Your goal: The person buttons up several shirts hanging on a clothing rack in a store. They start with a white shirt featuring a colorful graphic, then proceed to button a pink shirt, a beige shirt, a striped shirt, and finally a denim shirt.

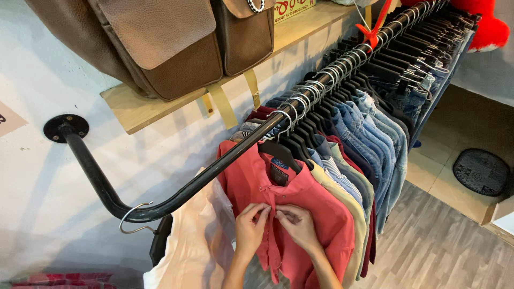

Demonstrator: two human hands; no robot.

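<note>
1. A coral-red shirt (300, 214) hangs on a black hanger (281, 152) from a black clothes rail (225, 160), at the near end of a long row of shirts and denim.
2. The left hand (250, 227) and right hand (299, 225) meet at the shirt's front placket, fingertips pinching the fabric at a button just below the collar.
3. Risk, as a judgement: a downward tug could slide the shirt off its hanger, or drag the hanger along the rail into the cream garment (195, 241) beside it.
4. A small button could also slip from the pinch.
5. The shirt's long axis runs vertically, collar up toward the rail, hem down toward the floor, front facing the wearer.
</note>
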